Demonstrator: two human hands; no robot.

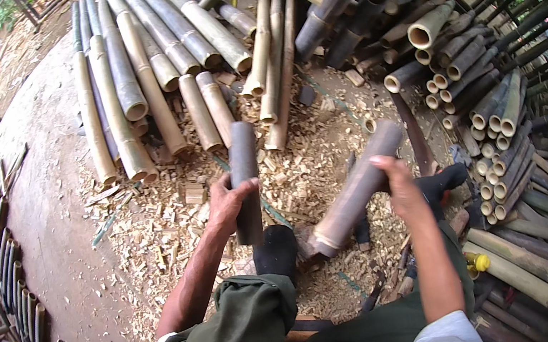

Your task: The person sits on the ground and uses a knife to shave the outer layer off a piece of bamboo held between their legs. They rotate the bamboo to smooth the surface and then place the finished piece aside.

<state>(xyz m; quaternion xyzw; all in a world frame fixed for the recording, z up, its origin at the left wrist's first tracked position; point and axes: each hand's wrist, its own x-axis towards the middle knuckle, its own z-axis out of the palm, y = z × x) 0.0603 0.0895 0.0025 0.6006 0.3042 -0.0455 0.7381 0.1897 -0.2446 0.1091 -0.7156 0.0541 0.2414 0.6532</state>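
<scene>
Left of centre, our left hand (224, 205) grasps a dark cylinder (241, 149); right of centre, our right hand (401, 187) grasps a greyish bamboo piece (358, 189); wood chips (155, 238) lie lower left.

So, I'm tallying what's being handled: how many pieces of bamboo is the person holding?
2. The left hand grips one dark piece, nearly upright in the picture; the right hand holds one grey-brown piece, slanting. No third is visible.
</scene>
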